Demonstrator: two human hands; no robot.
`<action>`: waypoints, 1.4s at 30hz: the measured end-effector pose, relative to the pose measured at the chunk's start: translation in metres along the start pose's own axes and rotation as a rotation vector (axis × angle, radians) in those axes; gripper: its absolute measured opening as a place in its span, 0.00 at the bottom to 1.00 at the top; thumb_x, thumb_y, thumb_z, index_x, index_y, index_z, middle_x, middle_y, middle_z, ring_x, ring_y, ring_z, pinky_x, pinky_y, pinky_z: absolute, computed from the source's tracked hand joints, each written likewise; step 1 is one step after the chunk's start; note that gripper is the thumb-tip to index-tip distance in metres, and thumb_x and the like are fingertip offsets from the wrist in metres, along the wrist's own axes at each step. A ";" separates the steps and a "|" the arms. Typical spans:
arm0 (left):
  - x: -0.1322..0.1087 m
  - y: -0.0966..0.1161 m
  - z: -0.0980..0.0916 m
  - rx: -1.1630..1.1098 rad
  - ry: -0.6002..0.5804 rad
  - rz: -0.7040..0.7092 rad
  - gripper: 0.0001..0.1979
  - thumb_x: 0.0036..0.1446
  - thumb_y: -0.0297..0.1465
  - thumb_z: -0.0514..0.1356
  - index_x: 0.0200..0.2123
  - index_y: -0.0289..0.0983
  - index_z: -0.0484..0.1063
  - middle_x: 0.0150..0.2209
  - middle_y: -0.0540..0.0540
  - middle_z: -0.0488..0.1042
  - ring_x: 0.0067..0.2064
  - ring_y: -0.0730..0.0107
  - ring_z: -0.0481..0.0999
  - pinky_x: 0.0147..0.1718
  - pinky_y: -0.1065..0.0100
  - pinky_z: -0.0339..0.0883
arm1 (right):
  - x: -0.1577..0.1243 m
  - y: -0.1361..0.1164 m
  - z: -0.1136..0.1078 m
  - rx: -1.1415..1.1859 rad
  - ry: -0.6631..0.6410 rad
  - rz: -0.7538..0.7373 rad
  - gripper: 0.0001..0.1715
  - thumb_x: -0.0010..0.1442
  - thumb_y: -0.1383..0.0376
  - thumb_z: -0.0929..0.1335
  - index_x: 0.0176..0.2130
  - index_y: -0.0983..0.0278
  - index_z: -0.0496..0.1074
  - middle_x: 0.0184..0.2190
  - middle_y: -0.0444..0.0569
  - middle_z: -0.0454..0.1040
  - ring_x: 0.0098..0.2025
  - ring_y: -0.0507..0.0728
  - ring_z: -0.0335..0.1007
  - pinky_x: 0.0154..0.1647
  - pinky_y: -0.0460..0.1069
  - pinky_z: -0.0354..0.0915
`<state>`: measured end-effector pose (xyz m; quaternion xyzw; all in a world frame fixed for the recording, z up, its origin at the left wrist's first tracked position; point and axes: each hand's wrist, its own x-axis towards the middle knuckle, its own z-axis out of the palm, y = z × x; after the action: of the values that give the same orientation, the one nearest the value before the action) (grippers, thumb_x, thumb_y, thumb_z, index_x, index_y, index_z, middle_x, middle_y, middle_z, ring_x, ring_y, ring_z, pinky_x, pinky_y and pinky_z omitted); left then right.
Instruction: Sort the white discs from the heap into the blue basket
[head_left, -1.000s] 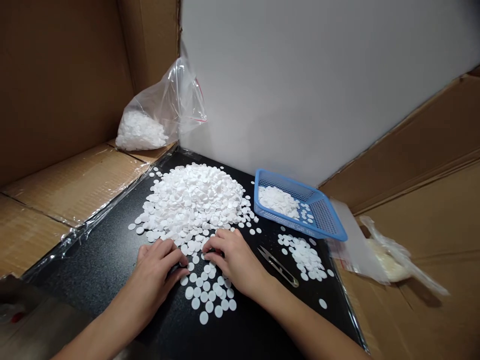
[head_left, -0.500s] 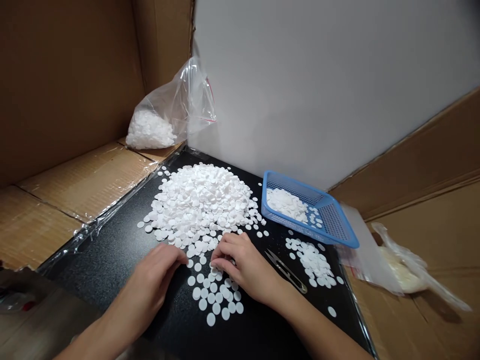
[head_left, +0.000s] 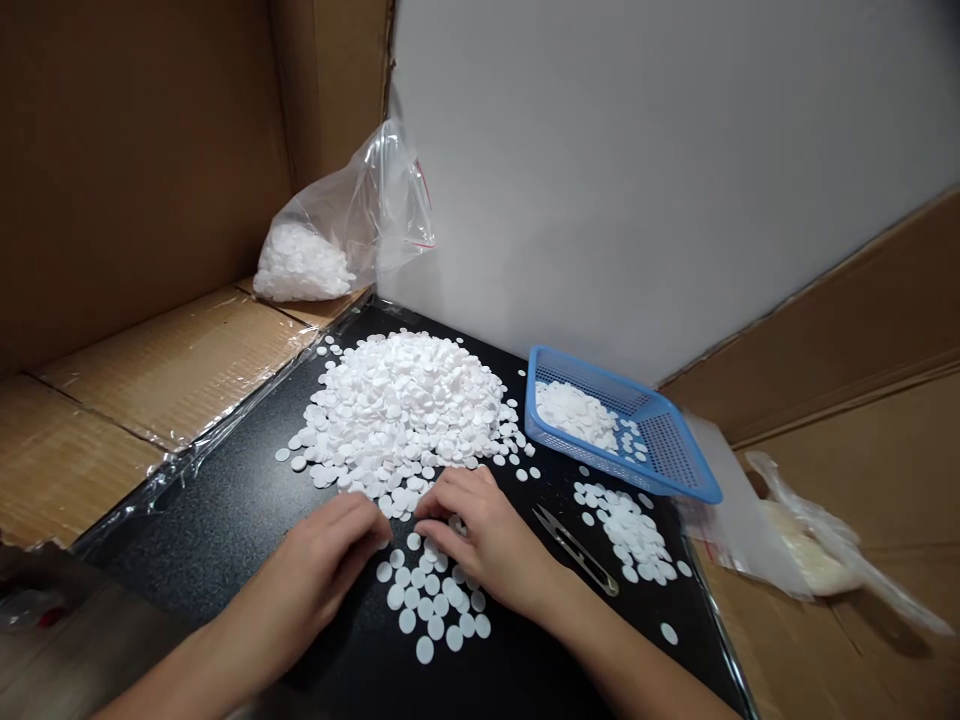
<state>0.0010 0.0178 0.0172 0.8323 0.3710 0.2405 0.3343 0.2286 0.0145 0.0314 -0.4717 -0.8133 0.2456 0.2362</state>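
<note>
Small flat white discs cover much of the black tabletop [head_left: 225, 520]. In the middle rises a large pile of discs [head_left: 412, 400]. My left hand [head_left: 341, 545] is at its near edge, fingers bent together and tips down by the loose discs. Facing it is my right hand [head_left: 480, 530], with thumb and fingers curled in close over discs at the front of the pile. Whatever the fingertips of either hand hold is hidden or too small to make out. Between and below the hands lies a loose spread of single discs [head_left: 435, 605].
A pair of thread snips [head_left: 577, 550] lies right of my right hand. Beyond it are a smaller disc group [head_left: 630, 530] and a blue basket [head_left: 675, 480] partly filled with discs. A clear bag of discs [head_left: 304, 262] stands back left; another plastic bag [head_left: 810, 545] lies right.
My left hand has moved slightly right and my right hand slightly left, so their fingertips are closer together. A few loose discs near my left fingertips are now covered.
</note>
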 end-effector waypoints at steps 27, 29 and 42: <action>0.013 -0.015 0.003 0.341 0.084 0.082 0.10 0.68 0.28 0.52 0.33 0.39 0.69 0.35 0.49 0.67 0.36 0.65 0.67 0.35 0.66 0.62 | 0.002 0.008 0.019 -0.281 0.154 -0.196 0.06 0.68 0.69 0.66 0.37 0.64 0.71 0.37 0.47 0.75 0.40 0.54 0.69 0.44 0.52 0.53; 0.014 -0.017 0.003 0.343 0.084 0.087 0.10 0.68 0.29 0.53 0.32 0.39 0.69 0.34 0.49 0.67 0.36 0.65 0.67 0.35 0.66 0.62 | 0.003 0.009 0.022 -0.340 0.160 -0.224 0.09 0.70 0.69 0.64 0.36 0.64 0.71 0.35 0.47 0.76 0.39 0.54 0.69 0.44 0.52 0.53; 0.013 0.001 -0.001 -0.009 0.083 -0.030 0.08 0.64 0.28 0.56 0.32 0.40 0.71 0.28 0.52 0.75 0.29 0.70 0.74 0.28 0.72 0.64 | -0.015 0.014 0.012 -0.292 0.112 -0.311 0.15 0.71 0.72 0.61 0.37 0.62 0.73 0.33 0.45 0.79 0.35 0.53 0.71 0.44 0.54 0.54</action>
<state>0.0086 0.0273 0.0206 0.8145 0.3958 0.2716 0.3258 0.2373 0.0050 0.0109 -0.3826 -0.8888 0.0594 0.2452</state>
